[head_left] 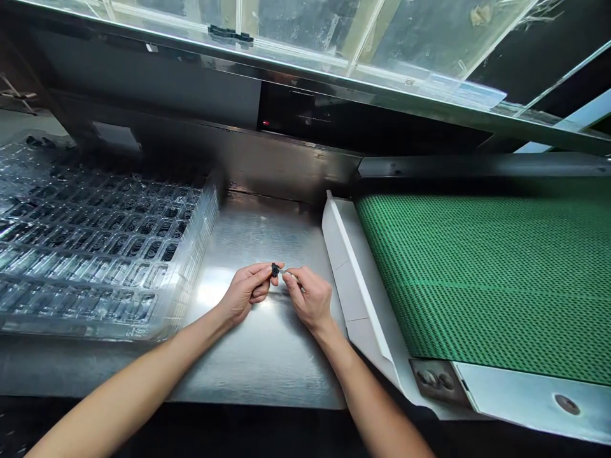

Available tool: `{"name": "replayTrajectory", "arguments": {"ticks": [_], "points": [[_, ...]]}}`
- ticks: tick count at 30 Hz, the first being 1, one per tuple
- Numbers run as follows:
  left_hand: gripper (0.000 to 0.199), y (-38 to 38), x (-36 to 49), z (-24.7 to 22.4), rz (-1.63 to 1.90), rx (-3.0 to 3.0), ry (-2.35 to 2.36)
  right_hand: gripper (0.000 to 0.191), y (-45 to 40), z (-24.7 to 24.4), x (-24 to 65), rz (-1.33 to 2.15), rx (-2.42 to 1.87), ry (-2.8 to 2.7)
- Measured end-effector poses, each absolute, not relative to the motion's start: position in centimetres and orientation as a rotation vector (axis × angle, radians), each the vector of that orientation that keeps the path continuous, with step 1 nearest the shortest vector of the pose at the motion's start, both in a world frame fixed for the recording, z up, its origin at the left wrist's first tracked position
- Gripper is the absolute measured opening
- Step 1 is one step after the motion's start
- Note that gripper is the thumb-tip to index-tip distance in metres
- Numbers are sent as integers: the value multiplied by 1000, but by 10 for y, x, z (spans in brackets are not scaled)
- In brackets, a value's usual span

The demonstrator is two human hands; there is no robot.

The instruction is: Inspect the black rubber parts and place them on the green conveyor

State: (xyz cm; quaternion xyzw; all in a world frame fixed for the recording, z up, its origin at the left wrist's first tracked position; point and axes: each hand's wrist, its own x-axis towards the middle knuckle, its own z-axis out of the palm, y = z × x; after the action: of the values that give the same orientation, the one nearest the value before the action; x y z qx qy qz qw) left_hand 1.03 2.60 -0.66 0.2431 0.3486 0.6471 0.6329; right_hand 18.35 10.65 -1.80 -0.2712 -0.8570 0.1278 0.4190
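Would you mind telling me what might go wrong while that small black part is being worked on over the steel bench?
The small black plastic part is pinched only by the left hand fingertips, so it might slip onto the shiny steel bench. The thin silver tool in the right hand points toward the left fingers and could prick them. The green perforated conveyor belt lies close on the right; a dropped part may bounce onto it.

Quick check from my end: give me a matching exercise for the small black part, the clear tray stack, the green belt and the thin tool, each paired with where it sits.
1. small black part
2. clear tray stack
3. green belt
4. thin tool

A. right of the steel table
B. in the right hand
C. pinched by the left hand
D. on the table's left

Pairs: 1-C, 2-D, 3-A, 4-B
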Motion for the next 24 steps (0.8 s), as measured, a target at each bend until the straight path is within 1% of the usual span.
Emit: {"name": "replayTrajectory", "arguments": {"ticks": [13, 24], "points": [[45, 27, 10, -6, 1477, 525, 796, 36, 107, -21, 183, 321, -641, -2148], [46, 27, 10, -8, 1477, 518, 796, 37, 105, -20, 182, 322, -631, -2159]]}}
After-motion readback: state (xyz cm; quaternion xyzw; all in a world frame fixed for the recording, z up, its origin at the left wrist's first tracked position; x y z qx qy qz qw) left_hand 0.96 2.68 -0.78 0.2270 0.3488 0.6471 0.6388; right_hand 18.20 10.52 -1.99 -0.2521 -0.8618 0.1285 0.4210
